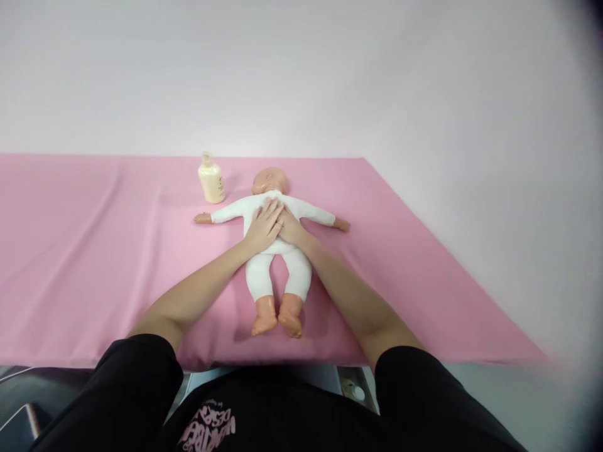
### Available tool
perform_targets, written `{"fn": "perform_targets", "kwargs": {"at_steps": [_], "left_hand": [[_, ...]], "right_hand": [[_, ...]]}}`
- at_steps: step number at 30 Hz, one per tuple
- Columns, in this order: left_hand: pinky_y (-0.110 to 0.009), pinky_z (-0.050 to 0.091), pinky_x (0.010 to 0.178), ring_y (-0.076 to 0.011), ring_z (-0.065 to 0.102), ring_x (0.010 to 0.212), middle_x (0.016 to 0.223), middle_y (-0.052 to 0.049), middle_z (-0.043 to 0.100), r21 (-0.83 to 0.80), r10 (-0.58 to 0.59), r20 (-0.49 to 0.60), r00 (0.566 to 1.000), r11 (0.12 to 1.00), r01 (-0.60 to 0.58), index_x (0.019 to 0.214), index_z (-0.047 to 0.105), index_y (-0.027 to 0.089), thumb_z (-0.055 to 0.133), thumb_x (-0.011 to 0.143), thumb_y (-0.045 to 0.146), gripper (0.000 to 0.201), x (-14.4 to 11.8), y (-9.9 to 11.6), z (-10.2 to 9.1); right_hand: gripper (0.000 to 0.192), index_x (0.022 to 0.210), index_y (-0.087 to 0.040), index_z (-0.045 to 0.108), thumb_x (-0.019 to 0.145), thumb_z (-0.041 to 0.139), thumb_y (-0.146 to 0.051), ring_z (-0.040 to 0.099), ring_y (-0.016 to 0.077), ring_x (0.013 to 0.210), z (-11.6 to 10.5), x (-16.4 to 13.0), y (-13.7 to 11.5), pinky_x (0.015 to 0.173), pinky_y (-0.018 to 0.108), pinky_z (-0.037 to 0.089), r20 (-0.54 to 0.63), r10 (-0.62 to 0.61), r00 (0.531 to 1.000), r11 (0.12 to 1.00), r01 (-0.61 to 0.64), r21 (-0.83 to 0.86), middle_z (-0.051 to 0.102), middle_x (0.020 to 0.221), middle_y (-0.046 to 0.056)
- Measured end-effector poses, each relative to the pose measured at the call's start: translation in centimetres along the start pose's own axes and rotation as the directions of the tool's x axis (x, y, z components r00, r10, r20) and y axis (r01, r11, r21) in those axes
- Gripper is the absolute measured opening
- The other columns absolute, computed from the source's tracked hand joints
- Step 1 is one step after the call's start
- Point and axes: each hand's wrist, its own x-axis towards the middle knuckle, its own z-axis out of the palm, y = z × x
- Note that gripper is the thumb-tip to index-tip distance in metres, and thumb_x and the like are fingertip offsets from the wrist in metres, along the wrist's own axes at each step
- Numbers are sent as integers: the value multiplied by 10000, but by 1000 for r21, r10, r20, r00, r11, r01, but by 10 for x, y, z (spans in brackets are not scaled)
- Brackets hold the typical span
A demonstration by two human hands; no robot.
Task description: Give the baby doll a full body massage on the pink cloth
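Note:
A baby doll (258, 276) with a white cloth body lies stretched out on the pink cloth, arms spread to both sides and feet toward me. My left hand (264, 227) rests flat on the doll's torso, fingers extended and pointing up toward its head. Beside it and partly beneath it lies my right hand (291, 227), also flat on the torso, its fingertips hidden under the left fingers. Neither hand grips anything.
A pump bottle (211, 181) of pale yellow liquid stands left of the doll's head. The pink cloth (400, 282) covers the table, which meets a white wall (301, 75) behind. A dark device (21, 427) lies at the lower left.

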Motion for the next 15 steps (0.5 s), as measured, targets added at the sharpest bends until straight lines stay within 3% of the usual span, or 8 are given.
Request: {"fn": "perform_targets", "kwargs": {"at_steps": [5, 9, 15], "left_hand": [[-493, 154, 1317, -260, 169, 1612, 1717, -123, 209, -19, -114, 10, 993, 993, 114, 1611, 312, 150, 345, 1036, 333, 605, 6, -8, 3], [-505, 168, 1312, -264, 217, 1602, 1697, -132, 272, 20, -182, -3, 983, 983, 182, 1586, 366, 142, 346, 1038, 336, 583, 8, -12, 2], [-550, 160, 1302, -283, 189, 1608, 1708, -112, 246, 44, -249, -33, 968, 967, 250, 1590, 369, 155, 346, 1027, 309, 585, 6, -12, -2]], "right_hand": [[704, 1654, -132, 183, 995, 298, -351, 79, 341, 1625, -2, 0, 4, 1289, 627, 130, -79, 241, 967, 971, -240, 15, 81, 1751, 87], [758, 1649, -54, 120, 1007, 289, -420, 110, 405, 1610, -5, 0, -5, 1274, 648, 160, -81, 414, 907, 910, -416, -2, 64, 1744, 152], [771, 1620, 42, 145, 1007, 271, -408, 126, 423, 1604, 2, -6, -35, 1270, 644, 226, -51, 534, 844, 840, -537, -82, 95, 1722, 235]]}}
